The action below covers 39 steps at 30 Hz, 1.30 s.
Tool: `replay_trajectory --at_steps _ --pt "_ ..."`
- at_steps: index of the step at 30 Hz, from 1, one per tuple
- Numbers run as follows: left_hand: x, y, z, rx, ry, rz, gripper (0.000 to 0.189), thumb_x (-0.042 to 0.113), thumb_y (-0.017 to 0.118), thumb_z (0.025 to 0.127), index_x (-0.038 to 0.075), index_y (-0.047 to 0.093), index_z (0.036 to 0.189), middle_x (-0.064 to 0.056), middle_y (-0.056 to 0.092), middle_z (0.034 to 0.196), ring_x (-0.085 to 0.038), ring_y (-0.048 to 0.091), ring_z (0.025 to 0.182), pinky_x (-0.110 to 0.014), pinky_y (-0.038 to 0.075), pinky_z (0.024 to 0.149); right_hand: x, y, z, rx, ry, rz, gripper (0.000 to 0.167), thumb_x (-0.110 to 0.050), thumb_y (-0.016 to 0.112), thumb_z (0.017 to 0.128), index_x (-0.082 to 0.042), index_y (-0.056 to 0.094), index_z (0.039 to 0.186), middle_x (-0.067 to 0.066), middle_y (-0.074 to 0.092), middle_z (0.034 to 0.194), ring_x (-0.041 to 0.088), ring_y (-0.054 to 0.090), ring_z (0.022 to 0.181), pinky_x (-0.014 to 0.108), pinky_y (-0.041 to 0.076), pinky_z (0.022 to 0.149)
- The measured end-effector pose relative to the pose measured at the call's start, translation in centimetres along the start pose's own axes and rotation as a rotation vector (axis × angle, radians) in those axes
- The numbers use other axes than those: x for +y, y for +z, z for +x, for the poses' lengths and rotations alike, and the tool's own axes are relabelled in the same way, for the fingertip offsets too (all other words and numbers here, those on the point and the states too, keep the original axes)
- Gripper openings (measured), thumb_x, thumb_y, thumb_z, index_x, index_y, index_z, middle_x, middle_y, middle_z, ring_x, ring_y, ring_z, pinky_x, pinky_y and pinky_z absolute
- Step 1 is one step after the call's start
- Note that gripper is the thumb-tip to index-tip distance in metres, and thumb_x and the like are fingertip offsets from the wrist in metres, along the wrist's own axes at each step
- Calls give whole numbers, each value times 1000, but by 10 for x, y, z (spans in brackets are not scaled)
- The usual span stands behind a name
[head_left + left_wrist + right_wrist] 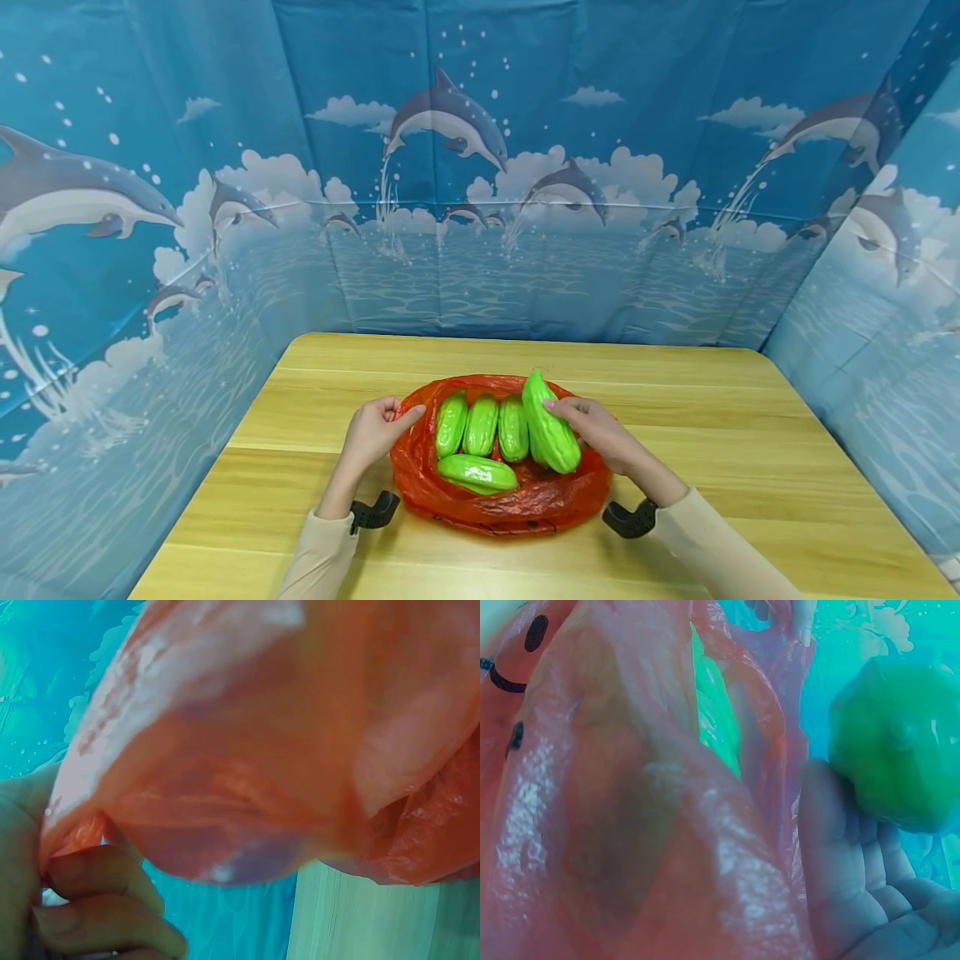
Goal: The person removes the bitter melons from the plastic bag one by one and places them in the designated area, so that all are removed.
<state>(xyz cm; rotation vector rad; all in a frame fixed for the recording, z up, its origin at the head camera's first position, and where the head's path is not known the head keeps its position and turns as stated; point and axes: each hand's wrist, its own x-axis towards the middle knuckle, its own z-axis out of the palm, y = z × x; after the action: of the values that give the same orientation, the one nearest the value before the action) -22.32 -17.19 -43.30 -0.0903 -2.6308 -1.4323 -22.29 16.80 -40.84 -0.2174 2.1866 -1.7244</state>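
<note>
A red plastic bag (495, 510) lies on the table with its mouth spread wide. Inside it are several bright green bitter melons; one melon (477, 472) lies crosswise at the front, and others, like this melon (481, 425), stand side by side behind it. My left hand (375, 429) pinches the bag's left rim between thumb and fingers, as the left wrist view also shows. At the bag's right side, my right hand (600, 429) grips a bitter melon (551, 425), tilted and raised above the others. In the right wrist view, fingers (855, 855) press against this melon's side; the thumb is hidden there.
The wooden table (750, 433) extends around the bag on all sides. A blue dolphin-print curtain (480, 267) hangs behind the table and along both sides. Black wrist mounts (630, 518) sit on both forearms, close to the bag's front.
</note>
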Motion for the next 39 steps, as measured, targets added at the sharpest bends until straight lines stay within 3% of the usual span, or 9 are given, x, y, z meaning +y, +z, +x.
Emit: replay_trajectory --at_steps 19,39 --pt "0 -1 0 0 11 8 51 46 70 83 11 41 61 3 26 52 -14 29 49 -26 24 52 1 -4 4 71 -71 59 52 -44 51 96 6 56 107 13 62 85 24 61 72 41 52 63" --pt "1 -1 0 -8 -4 5 50 45 70 83 10 42 62 3 27 52 -15 29 49 -27 25 52 -3 -15 1 239 -118 81 49 -46 52 95 2 58 102 11 60 83 21 59 69 37 51 63"
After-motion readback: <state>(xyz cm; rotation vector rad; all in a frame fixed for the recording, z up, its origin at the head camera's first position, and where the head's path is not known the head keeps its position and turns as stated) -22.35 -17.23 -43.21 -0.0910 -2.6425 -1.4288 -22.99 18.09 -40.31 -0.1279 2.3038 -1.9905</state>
